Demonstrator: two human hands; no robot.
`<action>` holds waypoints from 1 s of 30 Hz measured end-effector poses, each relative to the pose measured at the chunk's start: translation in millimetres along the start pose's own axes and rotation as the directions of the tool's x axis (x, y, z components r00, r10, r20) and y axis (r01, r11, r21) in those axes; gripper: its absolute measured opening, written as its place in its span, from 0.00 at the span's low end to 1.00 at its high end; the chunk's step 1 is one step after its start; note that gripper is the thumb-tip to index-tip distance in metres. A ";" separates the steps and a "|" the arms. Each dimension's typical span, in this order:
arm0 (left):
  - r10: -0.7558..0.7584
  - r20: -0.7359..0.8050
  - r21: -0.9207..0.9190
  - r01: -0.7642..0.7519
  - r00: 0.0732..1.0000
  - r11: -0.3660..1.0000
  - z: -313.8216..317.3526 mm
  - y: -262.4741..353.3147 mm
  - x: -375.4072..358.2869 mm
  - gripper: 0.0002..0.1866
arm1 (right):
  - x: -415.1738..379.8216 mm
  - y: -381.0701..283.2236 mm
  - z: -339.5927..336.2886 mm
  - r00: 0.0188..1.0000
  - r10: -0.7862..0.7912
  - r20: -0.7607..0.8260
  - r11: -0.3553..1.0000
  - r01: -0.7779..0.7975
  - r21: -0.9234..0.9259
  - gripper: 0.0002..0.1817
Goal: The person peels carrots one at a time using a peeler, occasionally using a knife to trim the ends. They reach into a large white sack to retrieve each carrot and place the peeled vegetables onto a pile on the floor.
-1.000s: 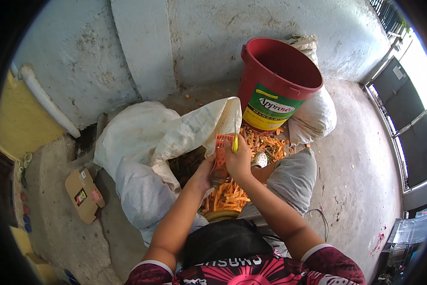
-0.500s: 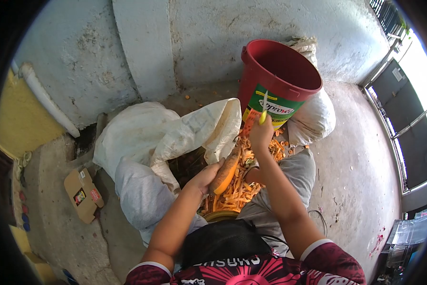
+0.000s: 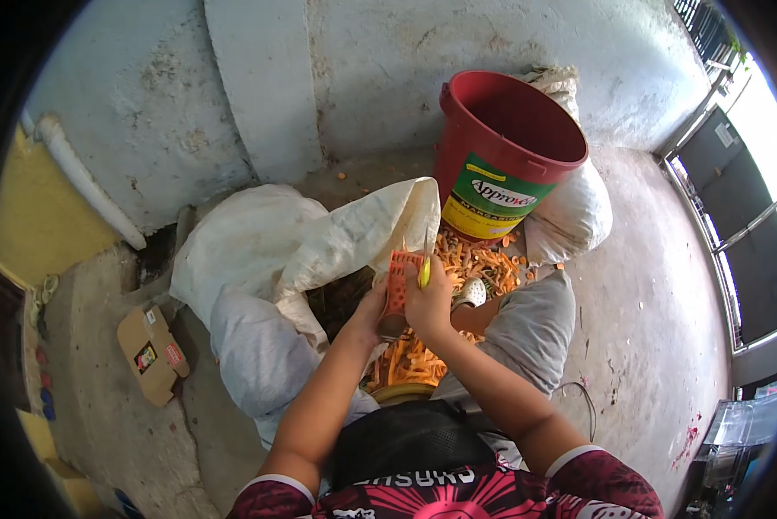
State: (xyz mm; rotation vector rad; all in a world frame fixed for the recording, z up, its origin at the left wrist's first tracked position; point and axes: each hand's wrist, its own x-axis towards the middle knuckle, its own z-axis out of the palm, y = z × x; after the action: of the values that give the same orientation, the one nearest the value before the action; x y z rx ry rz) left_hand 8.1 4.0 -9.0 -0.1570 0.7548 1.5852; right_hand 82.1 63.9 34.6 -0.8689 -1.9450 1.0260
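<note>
My left hand (image 3: 368, 311) is wrapped round a large carrot (image 3: 392, 326), of which only the brownish near end shows. My right hand (image 3: 429, 298) grips an orange peeler (image 3: 398, 278) with a perforated body, laid over the carrot. A small knife with a yellow handle (image 3: 424, 273) is tucked in the same hand, its blade pointing up and away. Below the hands, orange peelings (image 3: 414, 362) fill a container with a yellowish rim (image 3: 403, 392) between my legs. The peeler's blade edge is hidden.
A red margarine bucket (image 3: 457, 164) stands ahead, with carrot pieces (image 3: 496, 266) on the floor before it. An open white sack (image 3: 319, 233) with dark contents leans at the left; another sack (image 3: 578, 216) sits behind the bucket. Flattened cardboard (image 3: 153, 355) lies at far left.
My right hand has come down and back toward me, bringing the peeler from beyond the carrot's far end onto it. The carrot now appears more upright and mostly covered.
</note>
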 end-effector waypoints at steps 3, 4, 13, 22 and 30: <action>-0.027 0.073 0.152 0.015 0.997 0.988 -0.4 2.5 -4.7 0.21 | 3.9 3.1 -0.2 0.998 0.054 -0.011 0.998 -0.054 -0.013 0.14; -0.035 0.113 0.217 0.009 0.993 0.976 0.7 4.1 -8.3 0.21 | 6.7 0.4 -0.4 0.998 0.058 -0.010 0.997 -0.058 -0.059 0.13; -0.167 0.070 0.393 0.126 0.984 0.911 8.1 -3.0 -19.0 0.24 | 113.8 56.3 -33.3 0.940 0.080 -0.332 0.992 -0.107 -0.066 0.09; -0.128 0.137 0.169 0.104 0.982 0.980 -12.2 -9.1 13.7 0.20 | 46.0 6.4 -34.0 0.952 -0.031 -0.304 0.981 0.086 0.171 0.07; -0.077 0.024 0.112 0.074 0.997 0.991 7.1 -6.4 1.5 0.18 | 6.5 5.9 -19.1 0.995 0.076 -0.063 0.990 -0.068 0.122 0.08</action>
State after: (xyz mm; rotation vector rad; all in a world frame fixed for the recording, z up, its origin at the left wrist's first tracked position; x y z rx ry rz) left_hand 16.1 9.0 -6.7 -0.0817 0.8040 1.4670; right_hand 96.5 78.6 38.9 -0.8998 -1.7882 1.1287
